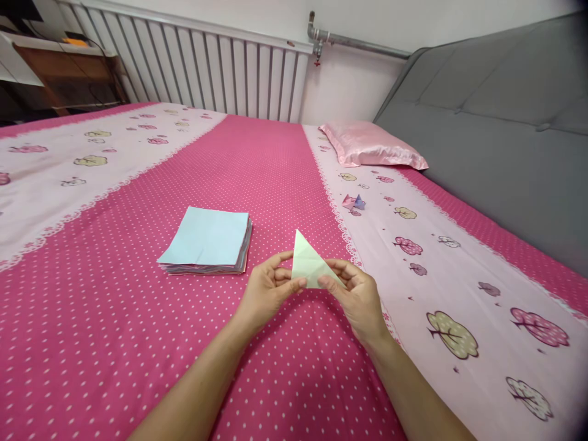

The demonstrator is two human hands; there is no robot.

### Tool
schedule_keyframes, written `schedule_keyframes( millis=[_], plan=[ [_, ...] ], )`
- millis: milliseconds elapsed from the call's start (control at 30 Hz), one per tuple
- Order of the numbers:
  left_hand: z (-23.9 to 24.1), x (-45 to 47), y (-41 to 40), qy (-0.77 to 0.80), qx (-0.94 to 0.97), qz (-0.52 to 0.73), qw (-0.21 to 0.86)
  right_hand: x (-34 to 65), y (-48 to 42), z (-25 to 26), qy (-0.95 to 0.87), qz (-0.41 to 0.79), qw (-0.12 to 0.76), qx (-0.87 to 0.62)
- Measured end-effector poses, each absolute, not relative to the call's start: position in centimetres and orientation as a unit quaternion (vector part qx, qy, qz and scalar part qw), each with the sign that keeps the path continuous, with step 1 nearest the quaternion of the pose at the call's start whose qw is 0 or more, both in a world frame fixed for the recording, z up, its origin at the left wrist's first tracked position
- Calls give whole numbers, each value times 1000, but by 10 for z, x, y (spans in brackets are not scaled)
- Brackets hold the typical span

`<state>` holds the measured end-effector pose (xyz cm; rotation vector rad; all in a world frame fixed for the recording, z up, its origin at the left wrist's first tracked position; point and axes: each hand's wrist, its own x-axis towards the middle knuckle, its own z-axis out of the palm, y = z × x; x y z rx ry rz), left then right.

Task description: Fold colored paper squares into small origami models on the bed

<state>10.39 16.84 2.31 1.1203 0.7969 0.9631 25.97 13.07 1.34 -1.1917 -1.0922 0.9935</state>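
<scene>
A pale green sheet of paper (307, 263), folded into a triangle, is held up between both hands above the bed. My left hand (271, 278) pinches its lower left corner, thumb in front and fingers behind. At the lower right edge, my right hand (356, 288) grips it the same way. One point of the triangle stands upward. To the left lies a stack of square paper (209, 236) with a light blue sheet on top. Farther off to the right sit small folded paper pieces (353, 202), pink and blue-purple.
Under everything is a bed with a pink dotted and tree-print bedspread (271, 159). A pink pillow (372, 146) rests against the grey headboard (487, 116). Along the wall runs a white radiator (206, 58) with a pipe (358, 41). A wooden desk (73, 64) stands at the far left.
</scene>
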Motion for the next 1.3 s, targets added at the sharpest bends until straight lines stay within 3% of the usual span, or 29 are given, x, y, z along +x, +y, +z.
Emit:
schedule_keyframes(
  millis=[233, 533, 833, 1300],
  plan=[
    [17, 105, 167, 346, 565, 392, 638, 262, 130, 12, -517, 429, 522, -525],
    [10, 103, 168, 350, 597, 311, 651, 260, 126, 17, -585, 299, 492, -571],
    [19, 103, 171, 407, 518, 372, 653, 265, 130, 17, -506, 408, 535, -540],
    [20, 99, 175, 392, 505, 448, 625, 267, 128, 19, -526, 440, 552, -475]
  ],
)
